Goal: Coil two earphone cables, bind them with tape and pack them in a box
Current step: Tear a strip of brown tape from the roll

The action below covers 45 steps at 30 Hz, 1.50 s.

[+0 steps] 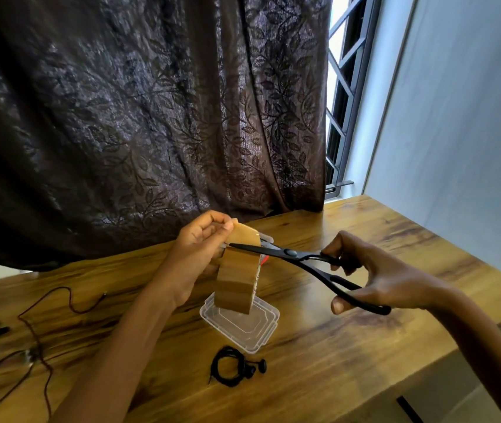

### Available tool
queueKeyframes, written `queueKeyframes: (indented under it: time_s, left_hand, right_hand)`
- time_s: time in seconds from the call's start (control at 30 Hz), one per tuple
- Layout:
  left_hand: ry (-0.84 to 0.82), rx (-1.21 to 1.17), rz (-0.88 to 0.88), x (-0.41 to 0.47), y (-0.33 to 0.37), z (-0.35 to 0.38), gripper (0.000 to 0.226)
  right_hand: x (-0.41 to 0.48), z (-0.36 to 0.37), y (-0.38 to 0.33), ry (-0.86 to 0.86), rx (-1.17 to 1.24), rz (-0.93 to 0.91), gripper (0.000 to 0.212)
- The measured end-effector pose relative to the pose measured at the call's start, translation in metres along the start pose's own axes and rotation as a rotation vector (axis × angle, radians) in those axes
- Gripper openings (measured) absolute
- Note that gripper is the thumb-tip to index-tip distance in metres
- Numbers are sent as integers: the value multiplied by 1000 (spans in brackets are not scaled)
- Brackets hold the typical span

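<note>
Left hand (203,239) pinches the tape (237,279) end, roll dangling; right hand (374,270) grips the scissors (295,254), blades at the strip from 3 o'clock. I'd keep it taut and snip once. Coiled earphone (234,366) sits at the box's (261,334) 6 o'clock.

The curtain (151,117) is dark brown, patterned all over with leaves and trailing stems that catch a faint sheen. The table (365,239) is honey-coloured wood with darker brown streaks of grain. The tape (237,279) is tan-brown, paler along the pulled-out strip. The scissors (304,261) are black. The box (270,326) is clear, colourless plastic. The coiled earphones (250,369) are black; the loose earphones (0,330) have a dark reddish-brown cable. The wall (456,117) is pale bluish white, the window bars (357,87) dark grey
</note>
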State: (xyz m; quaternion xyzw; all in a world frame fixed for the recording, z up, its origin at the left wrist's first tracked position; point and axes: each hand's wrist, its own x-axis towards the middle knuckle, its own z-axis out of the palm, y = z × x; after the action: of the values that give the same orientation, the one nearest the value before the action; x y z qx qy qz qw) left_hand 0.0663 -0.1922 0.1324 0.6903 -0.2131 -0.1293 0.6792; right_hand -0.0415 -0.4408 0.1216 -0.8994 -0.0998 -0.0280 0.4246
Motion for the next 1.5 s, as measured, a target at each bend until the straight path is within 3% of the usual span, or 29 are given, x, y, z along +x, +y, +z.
queueKeyframes:
  time_s: [0.77, 1.33, 1.5]
  left_hand:
    - [-82, 17, -47, -13, 4, 3, 20]
    - [-15, 34, -58, -13, -5, 8, 17]
    - [21, -50, -61, -13, -5, 10, 14]
  right_hand:
    - [-10, -5, -18, 66, -147, -144, 60]
    - [-11, 0, -18, 225, -276, -201, 28]
    - [-12, 5, -15, 277, -323, -228, 30]
